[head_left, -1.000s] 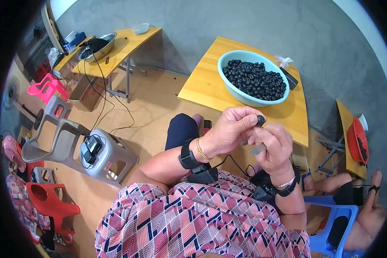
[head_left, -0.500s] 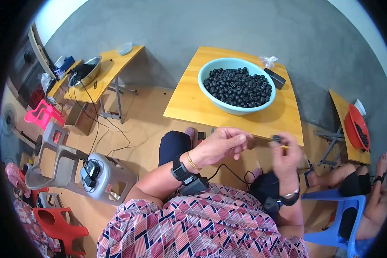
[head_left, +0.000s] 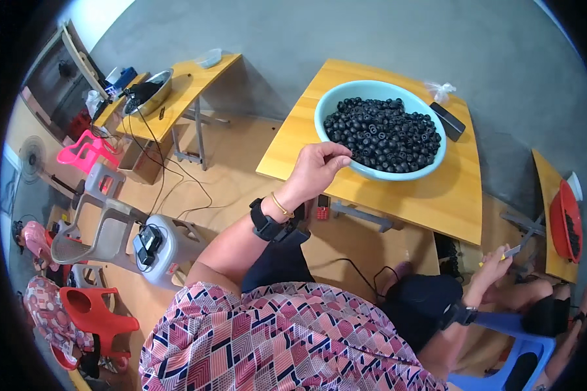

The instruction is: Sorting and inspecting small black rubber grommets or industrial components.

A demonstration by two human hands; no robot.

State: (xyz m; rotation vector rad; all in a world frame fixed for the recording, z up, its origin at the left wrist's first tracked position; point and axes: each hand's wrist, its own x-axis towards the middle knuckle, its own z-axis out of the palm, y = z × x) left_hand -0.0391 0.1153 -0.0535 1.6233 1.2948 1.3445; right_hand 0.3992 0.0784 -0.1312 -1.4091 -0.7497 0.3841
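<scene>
A light blue bowl [head_left: 326, 107] heaped with black beads [head_left: 385, 133] stands on a low wooden table [head_left: 430, 195] in front of me. My left hand [head_left: 316, 168] reaches over the bowl's near rim, thumb and fingertips pinched on a black bead at the edge of the heap. A black band sits on that wrist. My right hand [head_left: 491, 268] hangs low at the right, beside my knee and away from the bowl. It grips a thin stick-like tool [head_left: 512, 251].
A black bar-shaped object [head_left: 449, 120] and a clear plastic bag [head_left: 440, 88] lie behind the bowl. A red bowl [head_left: 565, 221] sits on a side table at right. Another table with a metal bowl [head_left: 147, 91], cables, grey stools [head_left: 156, 244] and a red chair [head_left: 94, 313] stand at left.
My hands were together in front of my chest a second ago. The left has gone forward to the bowl's rim and the right has dropped down to the right.
</scene>
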